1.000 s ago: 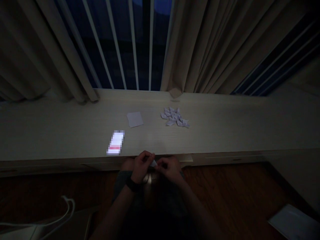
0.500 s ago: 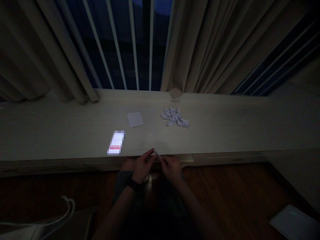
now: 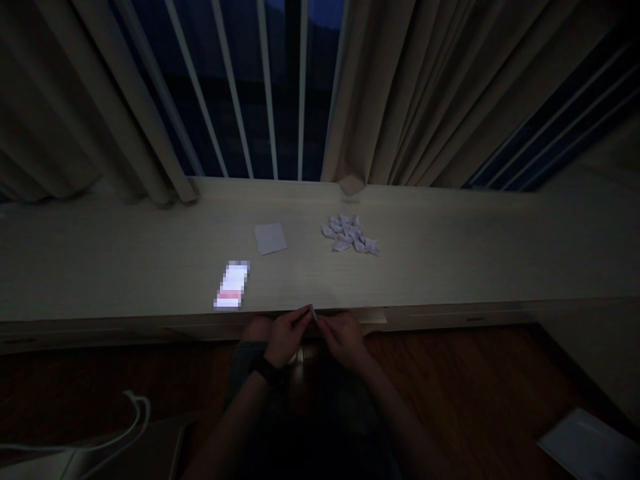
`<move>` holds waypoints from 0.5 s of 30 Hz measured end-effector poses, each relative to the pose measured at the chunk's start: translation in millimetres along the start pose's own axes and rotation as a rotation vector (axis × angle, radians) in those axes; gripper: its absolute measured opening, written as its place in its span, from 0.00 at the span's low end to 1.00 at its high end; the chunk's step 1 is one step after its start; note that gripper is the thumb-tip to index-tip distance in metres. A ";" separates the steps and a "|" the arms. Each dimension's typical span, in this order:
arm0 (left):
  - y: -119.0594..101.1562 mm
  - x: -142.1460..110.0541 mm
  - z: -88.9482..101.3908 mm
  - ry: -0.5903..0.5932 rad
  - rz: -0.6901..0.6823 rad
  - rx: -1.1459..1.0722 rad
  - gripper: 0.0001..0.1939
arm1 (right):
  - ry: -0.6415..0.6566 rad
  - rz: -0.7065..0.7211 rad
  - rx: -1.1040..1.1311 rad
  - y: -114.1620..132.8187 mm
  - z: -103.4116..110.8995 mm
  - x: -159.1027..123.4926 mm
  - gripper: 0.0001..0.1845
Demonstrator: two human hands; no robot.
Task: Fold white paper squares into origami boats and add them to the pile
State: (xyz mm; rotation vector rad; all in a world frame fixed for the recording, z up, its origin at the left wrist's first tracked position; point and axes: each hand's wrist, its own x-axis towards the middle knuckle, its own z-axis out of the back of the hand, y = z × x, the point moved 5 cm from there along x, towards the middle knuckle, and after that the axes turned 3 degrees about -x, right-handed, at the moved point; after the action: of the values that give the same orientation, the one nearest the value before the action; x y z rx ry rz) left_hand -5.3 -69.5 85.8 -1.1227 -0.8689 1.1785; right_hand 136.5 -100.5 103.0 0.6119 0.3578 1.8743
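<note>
Just off the front edge of the pale ledge [image 3: 450,267], a small piece of folded paper [image 3: 313,312] is pinched between my two hands. My left hand [image 3: 289,337], with a dark band on its wrist, grips it from the left. From the right, the fingers of my right hand [image 3: 344,337] close on it too. The paper's folds are mostly hidden by my fingers. Farther back on the ledge lies a heap of folded white paper pieces [image 3: 350,235]. A square stack of white paper [image 3: 271,239] rests to the left of the heap.
A lit phone [image 3: 233,285], its screen blurred out, lies near the ledge's front edge. Curtains [image 3: 400,100] and a barred window [image 3: 245,93] stand behind. A white cable [image 3: 135,420] is at lower left, and a pale flat object [image 3: 590,443] is on the floor at right.
The folded paper has turned more upright and shows less of its surface. My fingertips have shifted slightly down around it. The other objects stay where they were.
</note>
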 end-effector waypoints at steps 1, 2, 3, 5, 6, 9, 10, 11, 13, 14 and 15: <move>-0.4 -0.2 -0.3 0.008 0.001 0.004 0.17 | 0.007 -0.007 -0.003 -1.3 -0.2 -0.2 0.19; -0.8 -0.3 -0.7 0.016 0.001 0.010 0.17 | 0.017 -0.009 -0.003 -2.4 -0.7 -0.2 0.19; -1.2 -0.5 -1.0 0.023 -0.001 0.017 0.17 | 0.026 -0.009 -0.003 -3.4 -1.3 -0.2 0.20; -1.6 -0.7 -1.2 0.034 -0.004 0.033 0.17 | 0.042 -0.008 -0.011 -4.7 -2.2 0.2 0.20; -1.4 -0.8 -1.2 0.037 -0.003 0.039 0.17 | 0.048 -0.008 -0.019 -5.2 -2.5 0.5 0.20; 0.7 -0.7 -1.0 0.043 0.009 0.043 0.17 | 0.063 -0.004 -0.044 -5.7 -2.5 1.3 0.19; 1.4 -0.7 -1.0 0.045 0.010 0.044 0.17 | 0.068 0.001 -0.048 -5.6 -2.5 1.3 0.19; 1.9 -0.6 -1.1 0.048 0.009 0.046 0.17 | 0.072 0.006 -0.051 -5.5 -2.4 1.3 0.20; 2.4 -0.5 -1.5 0.056 -0.003 0.055 0.17 | 0.081 0.018 -0.053 -5.5 -2.7 0.9 0.20; 2.6 -0.5 -1.7 0.060 -0.010 0.060 0.17 | 0.086 0.019 -0.053 -5.9 -3.0 0.5 0.20; 2.8 -0.4 -1.8 0.061 -0.016 0.064 0.17 | 0.091 0.016 -0.052 -6.7 -3.6 0.1 0.21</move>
State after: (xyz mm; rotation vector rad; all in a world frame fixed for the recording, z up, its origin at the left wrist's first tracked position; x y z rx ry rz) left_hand -4.3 -70.2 82.7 -1.0919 -0.7865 1.1454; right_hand 139.6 -97.8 96.6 0.4972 0.3635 1.9245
